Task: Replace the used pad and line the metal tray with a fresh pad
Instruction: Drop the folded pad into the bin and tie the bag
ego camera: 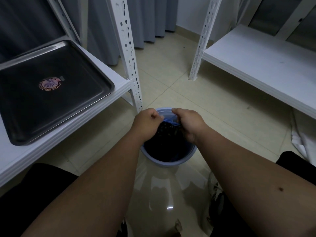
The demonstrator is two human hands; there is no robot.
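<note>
Both fists, left hand (145,121) and right hand (187,123), grip the soft, light used pad (168,130) over bin (171,162); metal tray (51,89) bare at 9 o'clock.

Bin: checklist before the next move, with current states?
1. Both hands over the bin: ok. The left hand and right hand are above its opening.
2. Grip on the dark bundle: ok. Both hands hold it, fingers curled.
3. Bundle is the used pad: cannot tell. It is dark and crumpled, with a blue strip showing at the top.
4. Bundle dropped in the bin: not ok. It is gripped at rim level.
5. Tray free of the old pad: ok. It sits bare on the left shelf, a round sticker in the middle.
6. Fresh pad within reach: cannot tell. None is in view.
</note>
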